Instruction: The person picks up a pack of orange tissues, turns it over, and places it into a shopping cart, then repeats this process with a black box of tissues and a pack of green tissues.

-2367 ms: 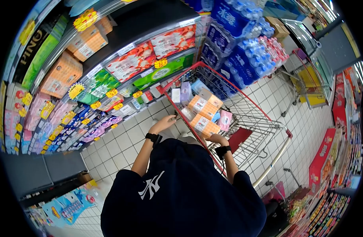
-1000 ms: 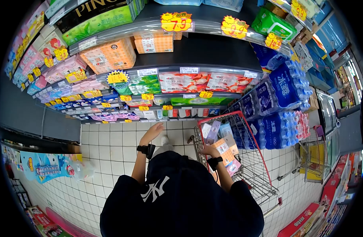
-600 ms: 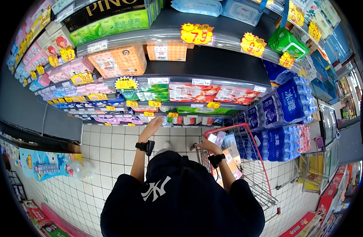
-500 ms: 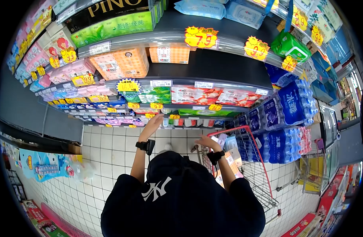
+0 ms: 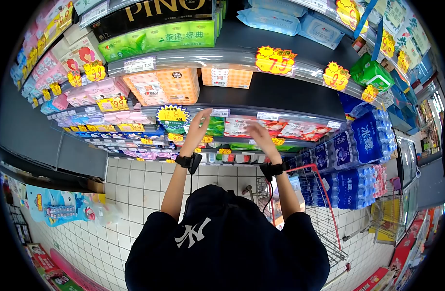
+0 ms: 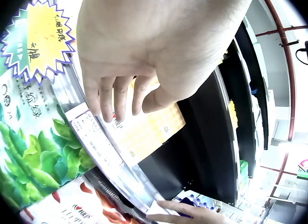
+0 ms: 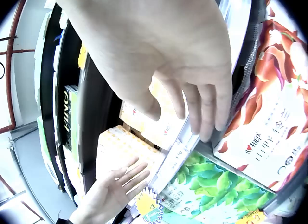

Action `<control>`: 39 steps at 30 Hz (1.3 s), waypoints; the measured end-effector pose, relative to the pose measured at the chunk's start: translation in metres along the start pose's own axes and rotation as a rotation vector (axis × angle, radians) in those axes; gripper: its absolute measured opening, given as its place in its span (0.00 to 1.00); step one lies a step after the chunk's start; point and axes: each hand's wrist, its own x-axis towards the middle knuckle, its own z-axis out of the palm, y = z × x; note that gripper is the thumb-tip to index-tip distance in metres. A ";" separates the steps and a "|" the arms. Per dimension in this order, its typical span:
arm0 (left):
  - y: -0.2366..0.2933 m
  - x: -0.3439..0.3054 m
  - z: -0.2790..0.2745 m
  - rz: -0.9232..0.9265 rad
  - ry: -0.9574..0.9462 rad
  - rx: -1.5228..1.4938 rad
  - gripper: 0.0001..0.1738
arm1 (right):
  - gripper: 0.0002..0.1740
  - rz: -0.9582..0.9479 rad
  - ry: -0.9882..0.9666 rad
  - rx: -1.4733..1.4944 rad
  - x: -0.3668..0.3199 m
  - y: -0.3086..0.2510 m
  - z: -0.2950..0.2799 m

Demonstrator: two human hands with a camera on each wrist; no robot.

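In the head view my left hand (image 5: 197, 130) reaches up to the shelf edge, fingers extended, below a large orange checked tissue pack (image 5: 169, 86). My right hand (image 5: 262, 136) hovers in front of the red-and-white tissue packs (image 5: 305, 130), its fingers loosely bent. Neither holds anything. A smaller orange checked pack (image 5: 226, 77) sits deeper on the same shelf, between and above the hands. From the left wrist view, the left palm (image 6: 139, 46) faces the shelf, overlapping an orange pack. The right wrist view has both the right hand (image 7: 178, 55) and the left hand (image 7: 113, 192) near the orange packs.
A red-rimmed shopping cart (image 5: 324, 194) stands at my right, its goods partly behind my arm. Stacked bottled-water packs (image 5: 368, 138) are beyond it. A shelf with yellow price tags (image 5: 276, 60) overhangs the orange packs. Green tissue packs (image 5: 215, 127) line the shelf below.
The view has turned from the cart toward the shelf and closer to it. My right hand has left the orange packs in the cart; both hands have risen forward to the shelf.
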 end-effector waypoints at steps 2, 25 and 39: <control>-0.001 0.013 -0.001 0.035 0.019 0.035 0.17 | 0.18 -0.105 0.142 0.066 0.021 -0.003 0.001; 0.004 0.104 -0.020 0.204 0.088 -0.045 0.32 | 0.25 -0.252 0.364 -0.001 0.165 -0.063 -0.032; 0.015 0.128 -0.013 0.177 0.093 0.022 0.30 | 0.26 -0.046 0.373 -0.108 0.215 -0.017 -0.050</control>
